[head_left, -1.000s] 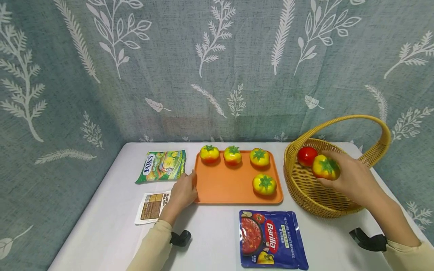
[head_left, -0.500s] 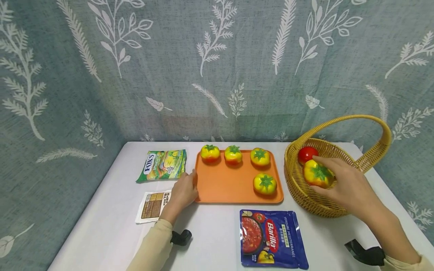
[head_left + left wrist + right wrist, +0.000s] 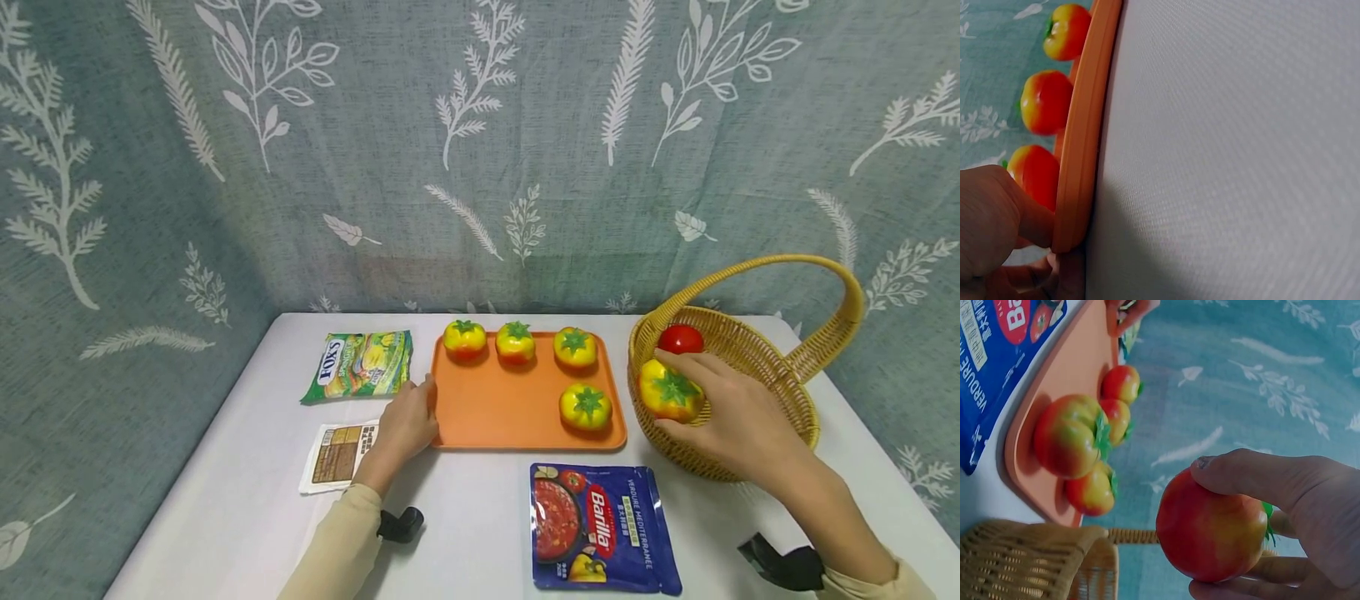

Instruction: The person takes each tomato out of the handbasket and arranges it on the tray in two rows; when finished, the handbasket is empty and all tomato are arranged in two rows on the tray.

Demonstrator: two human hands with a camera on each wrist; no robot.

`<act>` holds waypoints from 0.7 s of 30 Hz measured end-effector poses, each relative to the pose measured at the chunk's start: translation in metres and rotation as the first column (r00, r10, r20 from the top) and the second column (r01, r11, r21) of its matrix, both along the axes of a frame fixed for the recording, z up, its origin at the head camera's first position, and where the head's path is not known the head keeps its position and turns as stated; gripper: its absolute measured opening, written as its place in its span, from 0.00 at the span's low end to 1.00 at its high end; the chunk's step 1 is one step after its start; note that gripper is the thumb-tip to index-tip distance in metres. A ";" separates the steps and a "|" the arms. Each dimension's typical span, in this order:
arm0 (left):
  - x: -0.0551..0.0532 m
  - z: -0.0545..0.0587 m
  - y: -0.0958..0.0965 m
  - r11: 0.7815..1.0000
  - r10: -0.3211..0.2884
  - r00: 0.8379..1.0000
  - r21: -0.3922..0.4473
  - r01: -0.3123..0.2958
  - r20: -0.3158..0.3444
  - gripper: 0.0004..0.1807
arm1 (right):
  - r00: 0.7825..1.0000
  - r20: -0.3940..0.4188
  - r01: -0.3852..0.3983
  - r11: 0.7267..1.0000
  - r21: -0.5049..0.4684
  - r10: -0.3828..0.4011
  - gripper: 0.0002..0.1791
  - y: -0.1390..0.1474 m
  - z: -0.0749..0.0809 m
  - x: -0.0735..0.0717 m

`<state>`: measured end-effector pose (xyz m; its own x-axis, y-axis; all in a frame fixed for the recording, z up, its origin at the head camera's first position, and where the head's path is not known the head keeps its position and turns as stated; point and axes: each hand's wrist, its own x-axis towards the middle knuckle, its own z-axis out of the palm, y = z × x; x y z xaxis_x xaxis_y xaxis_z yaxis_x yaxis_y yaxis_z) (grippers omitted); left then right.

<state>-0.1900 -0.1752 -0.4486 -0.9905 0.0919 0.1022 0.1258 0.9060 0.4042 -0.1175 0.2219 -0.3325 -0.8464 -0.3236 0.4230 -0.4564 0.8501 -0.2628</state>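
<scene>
My right hand (image 3: 742,421) grips a yellow-and-red tomato (image 3: 670,392) with a green calyx, over the left side of the wicker basket (image 3: 806,408). In the right wrist view the thumb and fingers curl round this tomato (image 3: 1210,528). A plain red round fruit (image 3: 681,338) lies inside the basket. My left hand (image 3: 407,421) holds the left edge of the orange tray (image 3: 487,408); in the left wrist view the thumb is above the tray rim (image 3: 1082,137) and fingers lie beneath. Several similar tomatoes (image 3: 586,407) sit on the tray, along its back and at its front right.
A blue Barilla pouch (image 3: 600,529) lies in front of the tray. Left of it are a green Fox's candy bag (image 3: 360,367) and a small white-and-brown packet (image 3: 337,457). The basket's tall handle (image 3: 847,308) arches over its opening. A patterned curtain (image 3: 480,208) stands behind the table.
My right hand has carried the tomato leftward across the basket to its left rim, near the tray. The left hand has stayed at the tray's edge.
</scene>
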 end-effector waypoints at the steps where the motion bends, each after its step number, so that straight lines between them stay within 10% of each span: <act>1: 0.000 0.000 0.000 1.000 -0.001 1.000 0.001 0.001 -0.002 0.31 | 1.000 0.008 -0.005 1.000 -0.001 0.005 0.41 -0.002 0.001 0.000; 21: -0.001 -0.002 -0.002 1.000 0.009 1.000 0.012 -0.009 0.008 0.31 | 0.986 0.116 -0.127 0.991 0.031 0.123 0.41 -0.046 -0.006 -0.014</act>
